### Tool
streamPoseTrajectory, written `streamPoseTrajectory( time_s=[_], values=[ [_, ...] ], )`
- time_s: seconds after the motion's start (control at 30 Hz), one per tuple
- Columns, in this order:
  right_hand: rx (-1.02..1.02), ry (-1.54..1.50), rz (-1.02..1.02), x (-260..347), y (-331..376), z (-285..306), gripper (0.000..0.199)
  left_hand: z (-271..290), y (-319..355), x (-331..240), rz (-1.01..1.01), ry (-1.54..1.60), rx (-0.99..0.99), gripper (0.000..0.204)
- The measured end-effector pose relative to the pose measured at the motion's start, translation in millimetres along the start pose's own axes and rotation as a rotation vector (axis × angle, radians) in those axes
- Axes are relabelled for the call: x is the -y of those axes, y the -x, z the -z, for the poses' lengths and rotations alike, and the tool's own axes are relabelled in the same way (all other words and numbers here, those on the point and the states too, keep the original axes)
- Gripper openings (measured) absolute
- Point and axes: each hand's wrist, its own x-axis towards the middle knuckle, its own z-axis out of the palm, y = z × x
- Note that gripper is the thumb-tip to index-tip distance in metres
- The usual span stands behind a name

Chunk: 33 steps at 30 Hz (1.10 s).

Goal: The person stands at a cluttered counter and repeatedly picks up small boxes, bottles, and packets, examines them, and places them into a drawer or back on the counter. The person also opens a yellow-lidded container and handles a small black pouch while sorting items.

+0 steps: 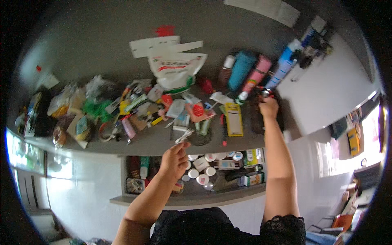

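My left hand (173, 161) is closed in a pinch at the front edge of the cluttered shelf. From its fingertips sticks up a bundled white cable (185, 135). To the right, my right hand (268, 108) reaches to a dark round container (259, 122) near the back. Its fingers are curled at small red and dark items (267, 93), too blurred to name. Left of that hand lie a yellow packet (234, 119) and a slim red-and-black item (223, 130). A coil of dark cord (202, 137) rests beside the white cable.
Below the shelf, an open drawer (188, 200) holds white-capped bottles and boxes. A blue cylinder (241, 70), a pink bottle (256, 74) and a white bag (175, 71) stand at the back. Plastic bags (98, 90) and small goods crowd the left. A white panel (326, 90) stands at right.
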Motion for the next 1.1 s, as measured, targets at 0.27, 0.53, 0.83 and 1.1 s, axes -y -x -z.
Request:
streamPoseTrajectory(
  time_s=[0.27, 0.53, 0.83, 1.1],
  values=[
    [-0.166, -0.255, -0.007, 15.2, 2.9, 10.1, 0.02, 21.1, 18.9, -21.8, -0.02, 0.013, 0.017, 0.021],
    [0.23, -0.562, 0.583, 286.1, 151.1, 33.6, 0.012, 69.4, 34.3, -51.6, -0.08, 0.101, -0.026, 0.022],
    [0.299, -0.028, 0.67, 373.6, 162.0, -43.8, 0.02, 106.0, 47.0, -79.8, -0.085, 0.089, -0.017, 0.023],
    [0.256, -0.123, 0.775, 350.1, 157.0, -38.3, 0.018, 111.0, 52.3, -86.8, -0.092, 0.092, -0.023, 0.023]
  ],
)
